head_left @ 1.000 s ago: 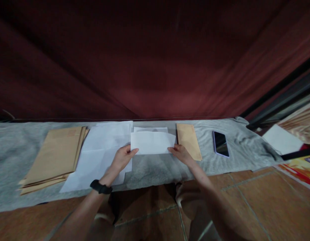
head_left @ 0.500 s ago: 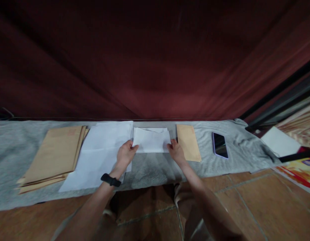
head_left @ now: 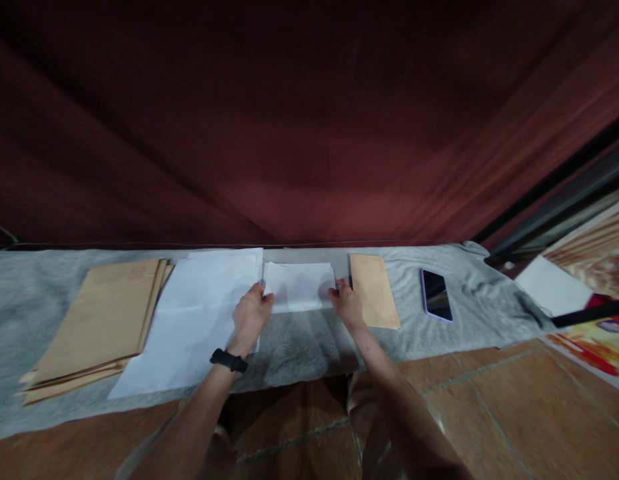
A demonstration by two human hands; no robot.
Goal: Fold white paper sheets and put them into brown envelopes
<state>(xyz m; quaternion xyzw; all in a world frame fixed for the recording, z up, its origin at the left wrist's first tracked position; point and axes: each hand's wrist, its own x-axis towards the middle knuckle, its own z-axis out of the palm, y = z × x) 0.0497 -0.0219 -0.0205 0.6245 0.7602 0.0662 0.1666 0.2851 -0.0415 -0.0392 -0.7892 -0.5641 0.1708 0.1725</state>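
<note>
Both hands are pressing closer than before | left hand (head_left: 250, 313) and right hand (head_left: 345, 303) are pinching folded white paper (head_left: 299, 287) flat, creasing it on grey cloth (head_left: 299, 340)

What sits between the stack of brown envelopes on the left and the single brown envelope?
Head view: loose white sheets, then the folded white paper pinched by left hand and right hand.

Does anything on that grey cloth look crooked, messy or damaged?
Nothing is spilled or torn. The stack of brown envelopes at the left is fanned unevenly, its edges not squared. The white sheets beside it lie slightly askew. Both hands, left hand and right hand, press a folded white paper.
</note>
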